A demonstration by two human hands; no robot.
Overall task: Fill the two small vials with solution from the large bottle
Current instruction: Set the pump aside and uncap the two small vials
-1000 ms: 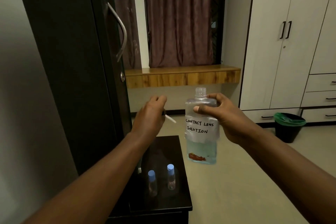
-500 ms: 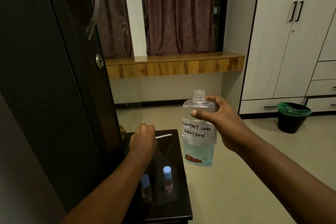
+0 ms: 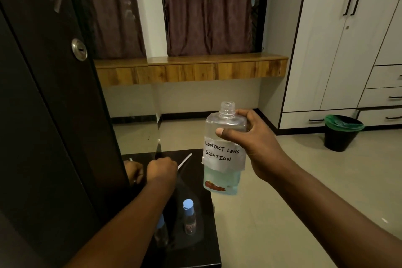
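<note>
Gripping the large bottle (image 3: 224,150) upright, uncapped, above the desk's (image 3: 195,252) right edge: right hand (image 3: 250,143), grip clenched round its shoulder. Left hand (image 3: 162,169) fisted low over the desk, grasping a thin white stick (image 3: 185,161). Two blue-capped vials: one (image 3: 188,216) standing upright on the desk, the other (image 3: 161,227) partly hidden behind the left forearm.

The left forearm (image 3: 134,209) covers most of the near-left vial (image 3: 161,227); only its blue cap edge shows. The left hand (image 3: 161,168) is fisted, hiding the near end of the thin white stick (image 3: 185,161). The dark table (image 3: 208,252) runs off the bottom edge.
</note>
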